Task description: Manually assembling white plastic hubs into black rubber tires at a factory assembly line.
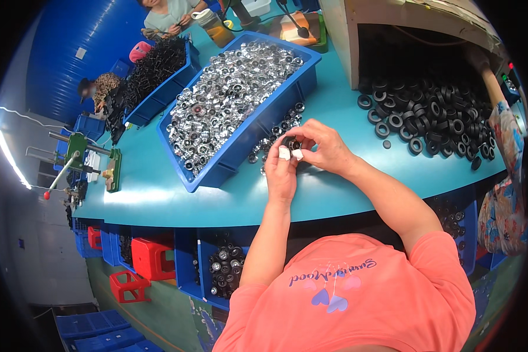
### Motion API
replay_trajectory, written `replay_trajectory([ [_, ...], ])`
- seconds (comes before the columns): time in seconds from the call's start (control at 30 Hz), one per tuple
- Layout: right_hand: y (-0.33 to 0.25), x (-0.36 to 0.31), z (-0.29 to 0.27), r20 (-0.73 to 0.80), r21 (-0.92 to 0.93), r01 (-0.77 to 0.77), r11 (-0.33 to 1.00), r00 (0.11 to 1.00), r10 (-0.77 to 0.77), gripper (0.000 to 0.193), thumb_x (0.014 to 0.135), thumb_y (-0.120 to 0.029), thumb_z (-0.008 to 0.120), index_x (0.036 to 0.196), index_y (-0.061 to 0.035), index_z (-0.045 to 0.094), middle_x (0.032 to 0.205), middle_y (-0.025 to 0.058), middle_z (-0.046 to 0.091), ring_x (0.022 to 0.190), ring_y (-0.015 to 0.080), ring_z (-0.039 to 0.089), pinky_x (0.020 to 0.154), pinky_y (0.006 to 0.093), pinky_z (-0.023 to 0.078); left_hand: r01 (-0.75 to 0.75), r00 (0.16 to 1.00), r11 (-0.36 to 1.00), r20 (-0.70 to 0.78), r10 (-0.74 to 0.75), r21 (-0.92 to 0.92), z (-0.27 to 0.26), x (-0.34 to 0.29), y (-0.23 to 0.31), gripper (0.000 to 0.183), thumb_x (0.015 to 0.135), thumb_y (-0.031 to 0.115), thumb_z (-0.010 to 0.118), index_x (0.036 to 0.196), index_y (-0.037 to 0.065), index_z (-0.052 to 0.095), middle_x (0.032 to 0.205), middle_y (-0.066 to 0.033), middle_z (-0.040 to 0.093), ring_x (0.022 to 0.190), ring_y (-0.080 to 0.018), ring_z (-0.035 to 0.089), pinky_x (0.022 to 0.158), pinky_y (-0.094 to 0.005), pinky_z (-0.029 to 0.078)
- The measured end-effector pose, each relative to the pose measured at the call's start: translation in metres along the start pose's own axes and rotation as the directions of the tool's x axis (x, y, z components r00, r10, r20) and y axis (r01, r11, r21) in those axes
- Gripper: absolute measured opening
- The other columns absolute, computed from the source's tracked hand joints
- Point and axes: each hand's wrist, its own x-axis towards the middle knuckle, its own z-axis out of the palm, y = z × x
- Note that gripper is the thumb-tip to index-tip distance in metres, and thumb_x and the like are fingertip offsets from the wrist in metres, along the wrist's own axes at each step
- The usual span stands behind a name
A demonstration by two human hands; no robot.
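"What do you see on the blue-green table?"

"The blue bin, filled with shiny metal parts. To the bin's right, black rings are heaped."

"And what is smaller?"

"Near the bin's right side, the left hand and the right hand together pinch one small dark part."

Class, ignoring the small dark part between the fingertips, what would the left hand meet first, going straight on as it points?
Probably the right hand, curled just ahead of the left hand, though depth is unclear. Beyond lie loose silver parts beside the blue bin.
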Motion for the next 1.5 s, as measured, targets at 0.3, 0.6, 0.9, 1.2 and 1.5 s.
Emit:
replay_trajectory([
  [0.3, 0.001, 0.001, -0.001, -0.039, 0.212, -0.064, 0.975, 0.997, 0.074, 0.028, 0.079, -0.005, 0.074, 0.106, -0.0087, 0.07, 0.1, 0.0077, 0.067, 0.085, 0.021, 0.068, 0.077, 0.0317, 0.057, 0.022, 0.999, 0.994, 0.036, -0.018, -0.111, -0.002, 0.0, 0.006, 0.044, 0.108, 0.022, 0.05, 0.147, 0.002, 0.046, 0.133, -0.012, 0.061, 0.118, -0.023, 0.063, 0.099, -0.0375, 0.054],
  [0.6, 0.002, 0.003, 0.002, -0.039, -0.102, 0.09, 0.991, 0.995, -0.094, 0.033, 0.068, -0.002, 0.076, 0.1, -0.0092, 0.07, 0.102, 0.0013, 0.071, 0.1, 0.0264, 0.064, 0.091, 0.0376, 0.052, 0.008, 0.999, 0.996, 0.036, -0.005, -0.086, 0.001, -0.001, 0.005, 0.043, 0.108, 0.02, 0.051, 0.145, -0.001, 0.049, 0.132, -0.0131, 0.062, 0.119, -0.0234, 0.063, 0.097, -0.036, 0.055],
  [0.9, -0.002, -0.001, 0.006, -0.039, -0.183, 0.127, 0.975, 0.99, -0.137, 0.03, 0.07, 0.0, 0.075, 0.098, -0.0064, 0.067, 0.09, 0.0069, 0.066, 0.088, 0.0269, 0.063, 0.079, 0.0386, 0.052, -0.031, 1.0, 0.999, 0.004, 0.031, -0.008, 0.001, -0.002, 0.003, 0.042, 0.106, 0.017, 0.053, 0.144, -0.002, 0.049, 0.126, -0.011, 0.062, 0.113, -0.0182, 0.062, 0.095, -0.0328, 0.053],
  [1.2, 0.003, -0.001, 0.006, 0.029, 0.254, -0.204, 0.946, 0.979, 0.203, 0.035, 0.082, -0.002, 0.066, 0.116, -0.0065, 0.068, 0.109, 0.0071, 0.067, 0.102, 0.0227, 0.066, 0.09, 0.034, 0.052, -0.099, 0.994, 0.962, -0.028, 0.109, 0.253, 0.002, -0.004, -0.002, 0.031, 0.106, 0.014, 0.055, 0.134, 0.003, 0.053, 0.112, -0.0061, 0.064, 0.092, -0.0113, 0.062, 0.078, -0.0271, 0.055],
  [1.5, 0.022, -0.003, 0.003, 0.343, 0.284, -0.542, 0.791, 0.828, 0.444, 0.034, 0.092, -0.009, 0.055, 0.122, 0.0011, 0.07, 0.113, 0.0099, 0.067, 0.097, 0.0159, 0.065, 0.085, 0.0316, 0.053, -0.183, 0.973, 0.827, -0.022, 0.229, 0.531, 0.009, -0.009, -0.002, 0.023, 0.106, 0.016, 0.053, 0.127, 0.007, 0.055, 0.098, -0.002, 0.062, 0.07, -0.0064, 0.055, 0.06, -0.0222, 0.051],
])
